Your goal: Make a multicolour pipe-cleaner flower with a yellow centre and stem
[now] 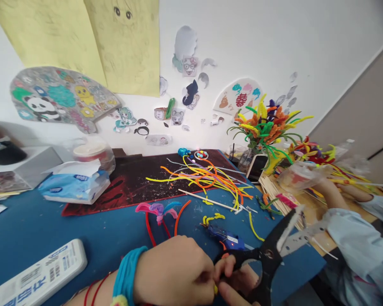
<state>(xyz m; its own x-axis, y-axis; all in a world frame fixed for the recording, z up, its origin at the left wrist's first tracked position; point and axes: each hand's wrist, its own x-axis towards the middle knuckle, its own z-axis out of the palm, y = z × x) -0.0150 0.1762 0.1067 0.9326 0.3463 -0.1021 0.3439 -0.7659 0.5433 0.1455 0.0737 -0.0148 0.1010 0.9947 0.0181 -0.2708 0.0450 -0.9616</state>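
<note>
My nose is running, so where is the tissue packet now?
In the head view, the tissue packet lies to the left, between the pale box and the dark mat, below the panda drawing.

Blue tissue pack (73, 185), yellow sheets (130, 59) on the wall (258, 38), fan-shaped cutout (62, 100) (panda (41, 108) included)

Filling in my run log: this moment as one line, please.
left hand: closed on yellow piece | right hand: holding black scissors, blades open | pipe cleaners: mostly on dark mat
</note>
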